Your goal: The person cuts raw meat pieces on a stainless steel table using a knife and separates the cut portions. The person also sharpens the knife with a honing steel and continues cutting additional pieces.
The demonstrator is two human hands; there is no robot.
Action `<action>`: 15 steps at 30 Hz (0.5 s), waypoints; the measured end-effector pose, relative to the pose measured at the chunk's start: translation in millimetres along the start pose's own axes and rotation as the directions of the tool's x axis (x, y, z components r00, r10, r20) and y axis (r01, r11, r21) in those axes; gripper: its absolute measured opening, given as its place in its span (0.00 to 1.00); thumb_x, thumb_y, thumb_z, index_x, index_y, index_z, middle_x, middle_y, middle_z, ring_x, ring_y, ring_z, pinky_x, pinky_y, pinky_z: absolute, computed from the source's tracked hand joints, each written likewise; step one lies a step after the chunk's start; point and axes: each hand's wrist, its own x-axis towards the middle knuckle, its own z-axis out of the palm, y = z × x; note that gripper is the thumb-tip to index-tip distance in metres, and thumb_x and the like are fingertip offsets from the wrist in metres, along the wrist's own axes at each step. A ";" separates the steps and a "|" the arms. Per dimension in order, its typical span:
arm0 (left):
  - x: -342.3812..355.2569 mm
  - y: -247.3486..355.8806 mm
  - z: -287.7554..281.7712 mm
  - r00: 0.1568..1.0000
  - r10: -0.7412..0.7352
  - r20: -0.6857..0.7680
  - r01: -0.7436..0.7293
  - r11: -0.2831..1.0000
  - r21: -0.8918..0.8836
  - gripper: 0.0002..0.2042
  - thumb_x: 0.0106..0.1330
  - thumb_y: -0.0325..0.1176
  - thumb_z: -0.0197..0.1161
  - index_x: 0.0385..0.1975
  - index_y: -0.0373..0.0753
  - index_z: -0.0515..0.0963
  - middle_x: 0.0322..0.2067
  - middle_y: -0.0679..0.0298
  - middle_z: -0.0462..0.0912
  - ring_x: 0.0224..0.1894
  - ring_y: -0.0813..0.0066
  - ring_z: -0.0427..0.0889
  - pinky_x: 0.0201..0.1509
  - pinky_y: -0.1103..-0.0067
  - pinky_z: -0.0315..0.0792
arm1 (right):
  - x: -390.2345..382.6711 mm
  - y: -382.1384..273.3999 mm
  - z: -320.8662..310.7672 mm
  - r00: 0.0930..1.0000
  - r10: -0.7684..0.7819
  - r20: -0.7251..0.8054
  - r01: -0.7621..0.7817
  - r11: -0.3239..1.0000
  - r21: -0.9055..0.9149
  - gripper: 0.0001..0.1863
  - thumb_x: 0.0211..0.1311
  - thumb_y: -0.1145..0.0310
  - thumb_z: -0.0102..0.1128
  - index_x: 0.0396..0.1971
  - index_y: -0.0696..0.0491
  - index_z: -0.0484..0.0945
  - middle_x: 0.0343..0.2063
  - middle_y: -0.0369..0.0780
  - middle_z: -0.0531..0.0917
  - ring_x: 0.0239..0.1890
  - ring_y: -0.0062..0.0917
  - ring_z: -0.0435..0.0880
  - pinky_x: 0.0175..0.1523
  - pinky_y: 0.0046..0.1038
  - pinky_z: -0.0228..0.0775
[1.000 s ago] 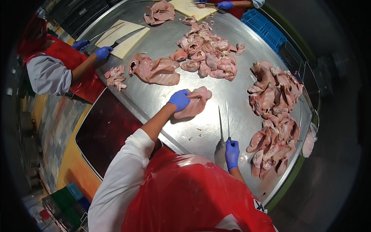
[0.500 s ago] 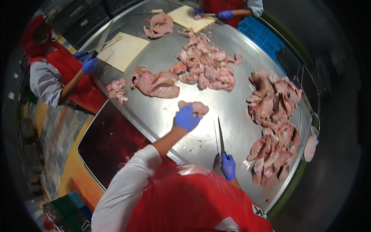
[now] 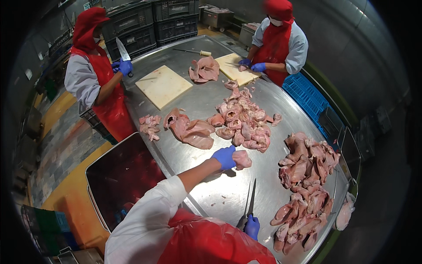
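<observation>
My left hand point(image 3: 224, 157), in a blue glove, grips a pale pink piece of meat point(image 3: 242, 160) at its left side, over the steel table. Just beyond it lies a heap of meat pieces point(image 3: 244, 118). My right hand point(image 3: 252, 227), gloved in blue as well, is closed round the dark handle of a knife point(image 3: 252, 199) near the table's front edge. The blade points away from me, with its reflection or shadow beside it. A large flat piece of meat point(image 3: 190, 131) and a small pile of scraps point(image 3: 150, 126) lie to the left.
Meat is piled point(image 3: 305, 189) along the right side. Across the table are two cutting boards point(image 3: 164, 86) and a sharpening steel point(image 3: 205, 53). A red-aproned co-worker point(image 3: 103, 83) holds a knife at left; another point(image 3: 281, 48) cuts at the far board. A dark red bin point(image 3: 94, 169) adjoins the table.
My view has tilted up. My left hand has carried the meat piece closer to the heap. The right hand still holds the knife. The left co-worker's blade now stands more upright.
</observation>
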 end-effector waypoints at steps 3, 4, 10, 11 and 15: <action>-19.1 -3.4 2.4 0.999 0.015 -0.047 -0.010 0.995 0.099 0.28 0.59 0.47 0.67 0.59 0.45 0.73 0.47 0.46 0.84 0.51 0.47 0.84 0.54 0.60 0.77 | 1.2 1.8 0.4 1.000 0.003 -0.004 -0.003 0.999 -0.034 0.20 0.74 0.54 0.58 0.29 0.56 0.72 0.17 0.39 0.75 0.10 0.23 0.72 0.15 0.30 0.63; -27.7 -6.4 6.2 0.999 -0.033 -0.010 0.034 0.994 0.107 0.28 0.59 0.48 0.67 0.58 0.44 0.73 0.48 0.46 0.84 0.51 0.47 0.84 0.54 0.60 0.76 | -1.6 -2.4 2.2 1.000 0.009 0.002 -0.009 0.999 -0.045 0.20 0.74 0.54 0.58 0.29 0.56 0.72 0.17 0.39 0.75 0.11 0.23 0.72 0.15 0.30 0.63; -67.6 -83.1 88.1 0.955 0.174 -0.240 -0.102 0.953 0.286 0.28 0.63 0.50 0.66 0.58 0.39 0.72 0.51 0.51 0.78 0.54 0.49 0.78 0.59 0.60 0.70 | 7.1 -3.9 9.0 0.998 -0.051 0.042 0.051 0.999 -0.006 0.20 0.74 0.53 0.57 0.31 0.56 0.73 0.17 0.38 0.74 0.11 0.23 0.72 0.16 0.30 0.64; -71.9 -79.6 86.8 0.943 0.214 -0.254 -0.146 0.954 0.261 0.28 0.63 0.51 0.65 0.58 0.38 0.72 0.52 0.51 0.78 0.55 0.50 0.77 0.60 0.60 0.69 | 5.9 -3.6 8.5 0.996 -0.072 0.047 0.072 0.997 -0.004 0.20 0.74 0.53 0.57 0.31 0.56 0.73 0.17 0.38 0.74 0.11 0.23 0.71 0.16 0.29 0.64; -68.0 -88.0 91.7 0.964 0.125 -0.236 -0.113 0.992 0.063 0.30 0.65 0.53 0.63 0.58 0.36 0.71 0.53 0.53 0.75 0.56 0.52 0.75 0.64 0.55 0.65 | -1.8 -10.9 9.4 0.999 -0.005 0.052 0.003 1.000 0.027 0.19 0.74 0.53 0.57 0.32 0.56 0.74 0.17 0.38 0.74 0.12 0.23 0.71 0.17 0.31 0.64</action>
